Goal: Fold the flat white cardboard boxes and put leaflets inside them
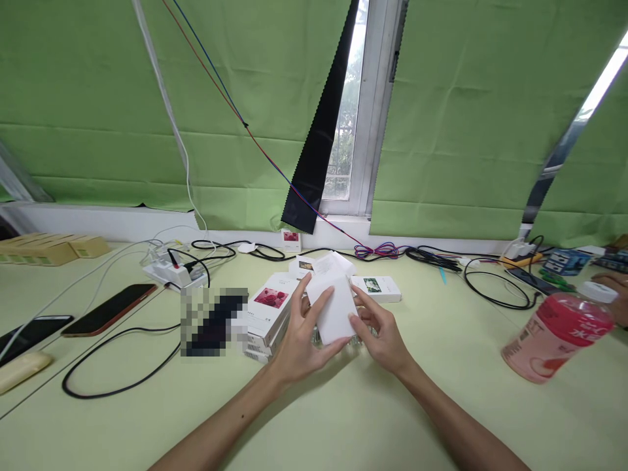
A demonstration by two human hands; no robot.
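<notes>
Between my two hands is a plain white box [334, 314], tilted up over the table. My left hand [304, 330] grips its left side and lower edge, with fingers curved round it. On the right edge, my right hand [377, 327] presses with thumb and fingertips. Left of the box lies a stack of white boxes [269, 307] with a red flower picture on top. Behind the held box are white papers or flaps [333, 263], partly hidden. A flat white box [380, 288] with a green and white picture lies just beyond my right hand.
A pink drink bottle [557, 337] stands at the right, with another person's hand [613, 294] behind it. At the left are two phones [110, 310], a power strip [174, 275] and a looping black cable [122, 396]. More cables [432, 257] run along the wall.
</notes>
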